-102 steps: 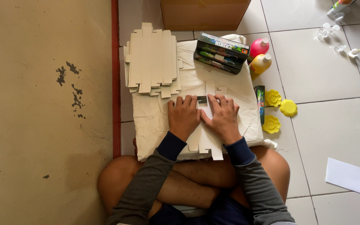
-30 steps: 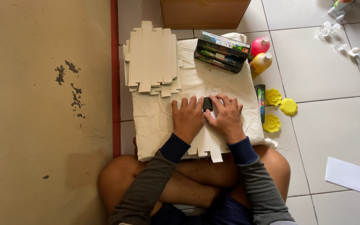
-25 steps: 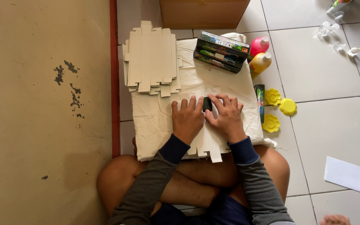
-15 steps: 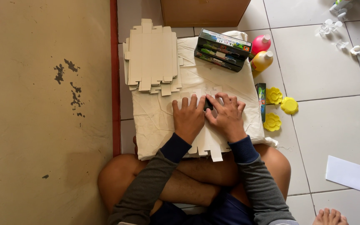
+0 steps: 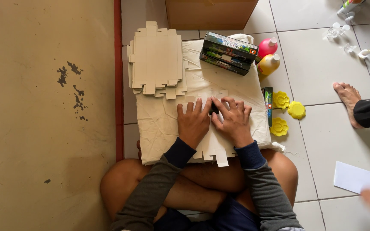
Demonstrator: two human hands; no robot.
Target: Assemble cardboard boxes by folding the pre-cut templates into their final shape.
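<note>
While both hands press flat in the middle of the frame, the white die-cut box blank lies under them on a cream cloth pad that fills the centre. Left hand and right hand rest palms down with fingers spread, gripping nothing; a small dark object sits between their fingertips, and I cannot tell whether either hand pinches it. To crease well, I judge, the palms should keep the blank pinned so it cannot slide while the fingertips work along the fold line.

Largest to smallest: one tan mat fills the left side; one brown carton sits at the top edge; one stack of flat brown blanks lies upper centre, its count hidden; one pile of dark printed boxes right of it; two bottles, pink and yellow; three yellow flower-shaped lids at centre right. Another person's bare foot shows at the right edge.
</note>
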